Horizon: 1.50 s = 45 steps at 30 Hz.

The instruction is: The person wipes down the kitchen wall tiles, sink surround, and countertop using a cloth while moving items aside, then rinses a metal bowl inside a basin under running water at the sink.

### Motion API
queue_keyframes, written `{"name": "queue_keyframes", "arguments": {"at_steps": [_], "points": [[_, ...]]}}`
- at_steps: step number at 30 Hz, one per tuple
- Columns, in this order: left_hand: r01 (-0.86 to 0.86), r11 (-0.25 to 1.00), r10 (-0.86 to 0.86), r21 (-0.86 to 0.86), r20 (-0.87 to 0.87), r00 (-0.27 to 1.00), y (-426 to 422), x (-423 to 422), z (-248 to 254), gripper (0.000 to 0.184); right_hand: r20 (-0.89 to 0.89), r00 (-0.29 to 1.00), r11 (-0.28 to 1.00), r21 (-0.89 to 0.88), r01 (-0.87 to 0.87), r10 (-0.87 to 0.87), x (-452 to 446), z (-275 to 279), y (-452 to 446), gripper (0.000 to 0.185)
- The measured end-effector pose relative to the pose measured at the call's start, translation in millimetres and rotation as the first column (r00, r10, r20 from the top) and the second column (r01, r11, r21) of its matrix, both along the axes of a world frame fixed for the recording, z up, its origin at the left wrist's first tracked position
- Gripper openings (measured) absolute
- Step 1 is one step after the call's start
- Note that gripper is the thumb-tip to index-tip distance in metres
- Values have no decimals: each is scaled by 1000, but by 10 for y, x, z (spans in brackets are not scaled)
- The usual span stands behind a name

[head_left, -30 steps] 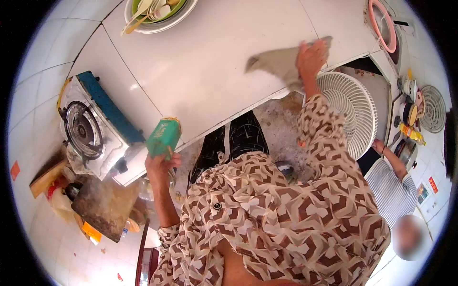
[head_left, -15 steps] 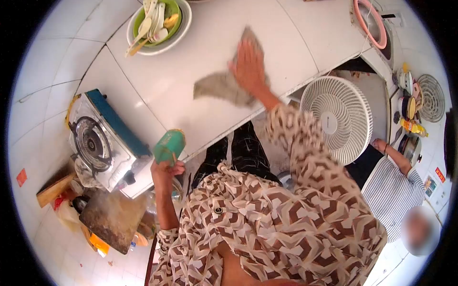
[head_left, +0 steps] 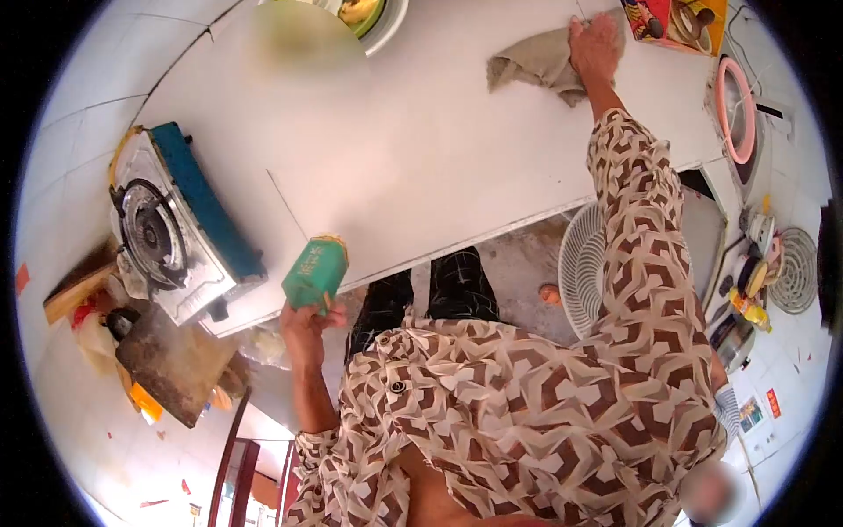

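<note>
My left hand [head_left: 305,335] is closed around the lower end of a green container [head_left: 316,270] with a yellowish rim, at the front edge of the white tiled counter [head_left: 421,167]. Out at the far right of the counter, my right hand [head_left: 595,48] presses down on a grey-brown cloth [head_left: 537,63]. The cloth lies bunched under the palm and spreads out to the left. What the fingers do beneath the hand is partly hidden.
A gas stove [head_left: 162,228] sits at the left. At the top edge are nested bowls [head_left: 386,31], partly cut off. A red-and-yellow box [head_left: 672,25] stands beyond my right hand. Below the counter is a white fan [head_left: 580,263]; another person is partly visible at the lower right.
My right hand has slid the cloth to the right and farther across the counter. The view has shifted, bringing the box into sight. My left hand still grips the green container.
</note>
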<state>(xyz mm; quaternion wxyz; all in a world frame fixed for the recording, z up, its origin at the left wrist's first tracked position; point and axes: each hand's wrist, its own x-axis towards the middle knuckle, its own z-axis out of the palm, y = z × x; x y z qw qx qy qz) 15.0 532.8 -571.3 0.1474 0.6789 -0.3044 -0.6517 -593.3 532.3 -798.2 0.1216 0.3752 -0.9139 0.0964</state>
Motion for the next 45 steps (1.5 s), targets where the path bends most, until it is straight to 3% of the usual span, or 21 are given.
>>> {"name": "queue_keyframes", "arguments": {"at_steps": [1, 4, 8, 11, 13, 16, 20, 21, 25, 30, 32, 34, 37, 42, 45], "points": [[39, 998, -38, 39, -26, 999, 8, 113, -74, 37, -21, 999, 985, 171, -33, 37, 30, -34, -29, 69], [28, 998, -27, 47, -20, 999, 27, 251, -165, 35, -91, 929, 934, 24, -357, 358, 727, -72, -63, 67], [46, 999, -46, 2, -40, 998, 38, 292, -107, 30, 235, 883, 905, 34, -424, 406, 2235, 402, -1, 65], [7, 1000, -7, -21, 18, 1000, -22, 548, -136, 32, 290, 822, 858, 8, -514, 490, 3450, 670, 57, 63], [47, 999, -46, 14, -64, 997, -57, 827, -105, 32, 345, 746, 804, -48, -592, 570, 4091, 739, 127, 63], [-43, 999, 41, -12, -130, 991, 29, 1193, -81, 40, 375, 673, 723, 12, -691, 638, 4740, 729, 268, 66], [-108, 994, 109, 16, -116, 987, 150, 1484, -116, 42, 423, 538, 593, 2, -805, 730, 5070, 749, 343, 65], [-131, 991, 126, -27, -145, 981, 203, 1529, -86, 34, 434, 516, 578, -14, -816, 738, 5124, 750, 284, 65], [-187, 982, 184, -14, -120, 975, 413, 1537, -42, 46, 373, 471, 495, 36, -868, 799, 5084, 675, -305, 64], [-329, 944, 327, -16, -88, 941, 698, 1419, -96, 46, 184, 485, 481, 67, -874, 855, 4714, 359, -1345, 60], [-369, 929, 369, 14, -59, 927, 783, 1375, -100, 45, 110, 541, 537, 68, -841, 834, 4594, 292, -1898, 59], [-357, 934, 357, -10, -43, 933, 788, 1294, -76, 43, -4, 593, 593, 13, -805, 805, 4492, 190, -2370, 58], [-368, 930, 368, 6, -30, 929, 862, 1279, -82, 41, -80, 561, 553, -101, -827, 824, 4457, 120, -2484, 59], [-390, 920, 392, 47, -80, 916, 846, 1266, -253, 39, 224, 472, 497, -73, -864, 853, 4728, 371, -1136, 56], [-345, 938, 347, 35, -94, 933, 752, 1151, -295, 37, 423, 485, 552, -44, -833, 765, 4649, 776, -417, 61]]}}
